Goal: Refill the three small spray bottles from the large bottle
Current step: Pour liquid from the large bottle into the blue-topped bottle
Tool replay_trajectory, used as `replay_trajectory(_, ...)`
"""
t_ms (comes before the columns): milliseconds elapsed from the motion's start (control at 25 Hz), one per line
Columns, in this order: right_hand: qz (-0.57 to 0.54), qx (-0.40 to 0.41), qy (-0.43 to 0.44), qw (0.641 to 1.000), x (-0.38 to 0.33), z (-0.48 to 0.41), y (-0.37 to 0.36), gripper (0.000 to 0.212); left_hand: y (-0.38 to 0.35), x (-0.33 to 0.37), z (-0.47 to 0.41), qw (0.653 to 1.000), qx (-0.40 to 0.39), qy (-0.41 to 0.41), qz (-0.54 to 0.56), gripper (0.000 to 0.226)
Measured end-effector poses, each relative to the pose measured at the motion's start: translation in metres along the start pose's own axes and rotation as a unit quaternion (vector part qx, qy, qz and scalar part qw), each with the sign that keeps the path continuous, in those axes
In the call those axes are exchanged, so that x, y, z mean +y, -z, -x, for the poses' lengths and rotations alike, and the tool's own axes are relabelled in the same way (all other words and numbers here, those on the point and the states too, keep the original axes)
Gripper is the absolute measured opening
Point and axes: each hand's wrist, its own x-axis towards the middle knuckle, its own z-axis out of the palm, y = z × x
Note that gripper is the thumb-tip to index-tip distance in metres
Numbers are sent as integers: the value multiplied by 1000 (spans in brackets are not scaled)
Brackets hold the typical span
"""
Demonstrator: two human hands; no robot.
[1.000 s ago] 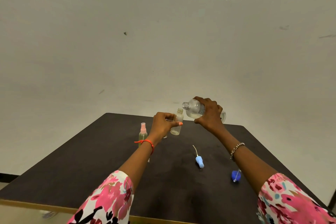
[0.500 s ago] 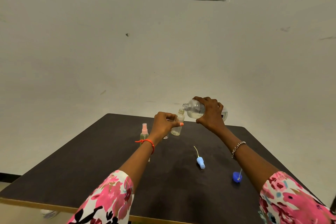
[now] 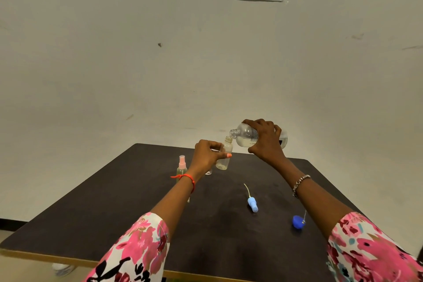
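Her right hand [image 3: 266, 142] is wrapped around the large bottle [image 3: 246, 137], tipped on its side with its open neck just above the mouth of a small uncapped bottle [image 3: 224, 154], which her left hand [image 3: 207, 155] pinches above the dark bench [image 3: 114, 201]. A pink-capped spray bottle [image 3: 182, 168] stands left; two blue spray tops [image 3: 252, 204] lie nearer.

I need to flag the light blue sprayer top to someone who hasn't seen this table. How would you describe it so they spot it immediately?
On the dark table, look at the bare stretch between the person's two forearms. The light blue sprayer top lies there on its side, unscrewed, its thin pale dip tube pointing toward the far edge. The darker blue cap beside the right forearm is rounder and deeper blue.
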Motion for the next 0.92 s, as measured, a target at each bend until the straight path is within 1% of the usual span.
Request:
replay_trajectory(480, 9, 5, 15, 1000, -2, -1, 2, 71, 1, 0, 1, 1000, 4, 13, 11, 48)
replay_trajectory(640, 8, 2, 12, 1000, -1, -1, 1, 72, 0, 0, 2, 1000, 5, 9, 18, 45)
replay_trajectory(920, 10, 4, 12, 1000, 0, 0, 0, 69, -2, 1, 3, 1000, 7, 5, 11, 46)
